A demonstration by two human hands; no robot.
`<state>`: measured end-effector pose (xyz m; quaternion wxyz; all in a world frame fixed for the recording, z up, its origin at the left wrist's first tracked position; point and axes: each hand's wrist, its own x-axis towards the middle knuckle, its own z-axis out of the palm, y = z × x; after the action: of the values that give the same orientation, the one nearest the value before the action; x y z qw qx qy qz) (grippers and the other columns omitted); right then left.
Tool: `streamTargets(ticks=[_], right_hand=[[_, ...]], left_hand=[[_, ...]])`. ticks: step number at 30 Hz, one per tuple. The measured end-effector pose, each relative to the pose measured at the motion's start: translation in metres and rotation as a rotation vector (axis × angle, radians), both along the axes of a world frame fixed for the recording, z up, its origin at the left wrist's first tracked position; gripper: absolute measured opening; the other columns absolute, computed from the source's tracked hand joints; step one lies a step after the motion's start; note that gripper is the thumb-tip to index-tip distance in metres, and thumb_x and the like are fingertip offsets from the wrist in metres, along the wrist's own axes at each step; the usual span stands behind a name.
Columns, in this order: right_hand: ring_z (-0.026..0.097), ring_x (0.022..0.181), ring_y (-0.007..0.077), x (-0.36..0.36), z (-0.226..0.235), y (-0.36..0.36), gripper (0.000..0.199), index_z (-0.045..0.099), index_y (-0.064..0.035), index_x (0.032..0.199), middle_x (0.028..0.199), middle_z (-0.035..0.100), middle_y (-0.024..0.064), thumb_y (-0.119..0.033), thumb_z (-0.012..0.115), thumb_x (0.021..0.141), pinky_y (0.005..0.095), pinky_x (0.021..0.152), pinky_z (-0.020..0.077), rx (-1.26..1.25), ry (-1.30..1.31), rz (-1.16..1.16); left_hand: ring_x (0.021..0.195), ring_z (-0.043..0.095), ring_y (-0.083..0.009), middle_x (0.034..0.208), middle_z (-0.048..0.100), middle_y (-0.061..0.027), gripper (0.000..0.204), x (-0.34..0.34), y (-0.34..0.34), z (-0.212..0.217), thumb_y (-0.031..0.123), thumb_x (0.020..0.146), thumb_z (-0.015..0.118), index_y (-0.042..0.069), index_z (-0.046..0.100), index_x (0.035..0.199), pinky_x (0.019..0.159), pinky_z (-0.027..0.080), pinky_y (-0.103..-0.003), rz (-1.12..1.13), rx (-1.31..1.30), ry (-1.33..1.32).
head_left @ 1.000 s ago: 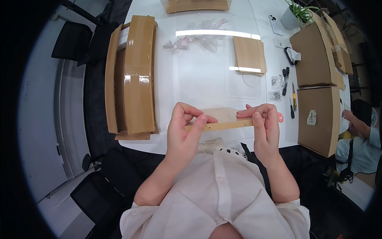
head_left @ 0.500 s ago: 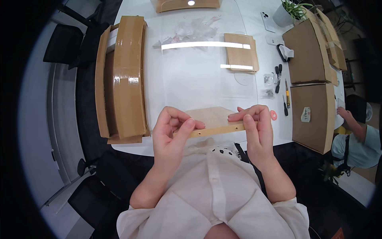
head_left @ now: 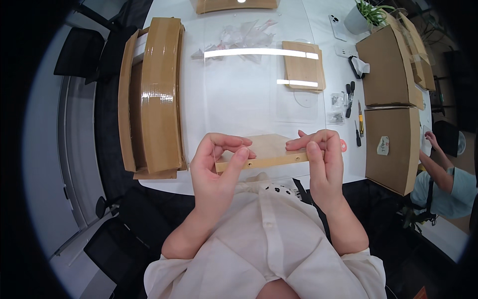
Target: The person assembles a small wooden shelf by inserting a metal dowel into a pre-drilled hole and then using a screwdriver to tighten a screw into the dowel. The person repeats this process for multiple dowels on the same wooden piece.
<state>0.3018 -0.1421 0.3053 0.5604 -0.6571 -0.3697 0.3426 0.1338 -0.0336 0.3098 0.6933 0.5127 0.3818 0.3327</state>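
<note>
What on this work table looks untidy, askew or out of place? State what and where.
Little stands out. Crumpled clear plastic wrapping lies loose at the far side of the white table, and small tools are scattered to the right. The wooden panel sits level between the left hand and right hand.

Pale wood on the board, tan along its near edge, with small dark holes. White on the table. Brown on the long box at left, glossy tape across it. Same brown on the boxes at right, one with a white and green label. Green on the plant, grey on its pot. Yellow and black on the knife. White shirt near, black-spotted at the collar.
</note>
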Motion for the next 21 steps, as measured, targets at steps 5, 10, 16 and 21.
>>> streamTargets(ticks=[5, 10, 16, 21], right_hand=[[0.068, 0.101, 0.0196, 0.0016, 0.0003, 0.0022, 0.007, 0.040, -0.0018, 0.109, 0.097, 0.070, 0.0115, -0.009, 0.043, 0.109, 0.0496, 0.116, 0.0381, -0.018, 0.003, -0.001], [0.068, 0.102, 0.0195, 0.0008, -0.0006, 0.0012, 0.007, 0.040, -0.0022, 0.109, 0.097, 0.070, 0.0115, -0.008, 0.044, 0.108, 0.0489, 0.116, 0.0381, -0.010, 0.007, -0.010], [0.068, 0.101, 0.0197, 0.0006, -0.0022, 0.0012, 0.009, 0.040, -0.0027, 0.108, 0.097, 0.071, 0.0124, -0.009, 0.045, 0.108, 0.0478, 0.115, 0.0388, -0.006, -0.001, -0.013], [0.068, 0.100, 0.0198, -0.0004, -0.0011, 0.0001, 0.009, 0.040, -0.0022, 0.108, 0.097, 0.071, 0.0130, -0.010, 0.045, 0.108, 0.0473, 0.115, 0.0388, -0.010, -0.004, -0.016]], left_hand=[[0.091, 0.068, -0.0144, 0.093, 0.070, -0.0093, 0.015, -0.0024, 0.0028, -0.0052, 0.004, 0.096, 0.068, 0.000, 0.057, 0.105, 0.085, 0.053, -0.028, -0.021, 0.009, -0.015], [0.092, 0.068, -0.0142, 0.091, 0.069, -0.0090, 0.016, -0.0032, 0.0013, -0.0063, 0.004, 0.096, 0.068, 0.000, 0.057, 0.106, 0.085, 0.053, -0.028, -0.020, 0.023, -0.017], [0.089, 0.067, -0.0159, 0.089, 0.070, -0.0104, 0.011, -0.0023, 0.0015, -0.0042, 0.001, 0.095, 0.061, 0.001, 0.056, 0.105, 0.089, 0.052, -0.032, -0.017, 0.030, 0.023], [0.088, 0.067, -0.0157, 0.088, 0.070, -0.0100, 0.009, -0.0032, -0.0001, -0.0055, 0.001, 0.096, 0.060, 0.001, 0.056, 0.105, 0.089, 0.052, -0.031, -0.017, 0.023, 0.007]])
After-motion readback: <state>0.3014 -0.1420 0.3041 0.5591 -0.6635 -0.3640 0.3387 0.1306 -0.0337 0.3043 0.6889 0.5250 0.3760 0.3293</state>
